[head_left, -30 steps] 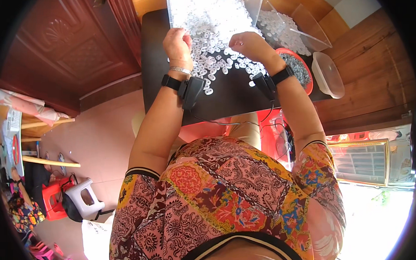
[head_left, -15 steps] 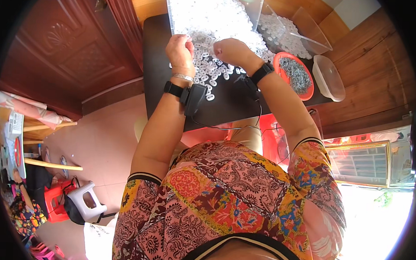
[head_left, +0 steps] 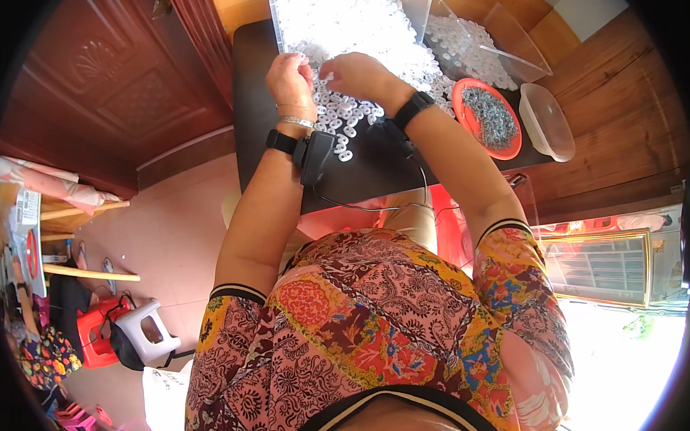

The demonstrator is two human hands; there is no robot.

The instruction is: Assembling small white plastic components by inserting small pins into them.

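Note:
My left hand (head_left: 290,83) is closed above the near left edge of a heap of small white oval plastic pieces (head_left: 348,113), each with two holes. A small white piece shows at its fingertips, blurred by glare. Just to the right, my right hand (head_left: 359,76) reaches over the heap with its fingers bent toward the left one. A narrow gap separates the two hands. Whatever the right fingertips pinch is too small to make out. Both wrists wear black straps with a device, joined by a thin cable.
A clear bin (head_left: 274,19) with white pieces spilling out stands at the back. To its right are another clear bin (head_left: 517,66) of pieces, an orange plate (head_left: 457,105) of small metal parts and a translucent tub (head_left: 547,124). All rest on a dark table (head_left: 256,136). Another person's arm (head_left: 28,311) shows far left.
My right hand has moved left from over the heap toward my left hand. The left hand stays nearly in place, still closed. The whole view has shifted slightly.

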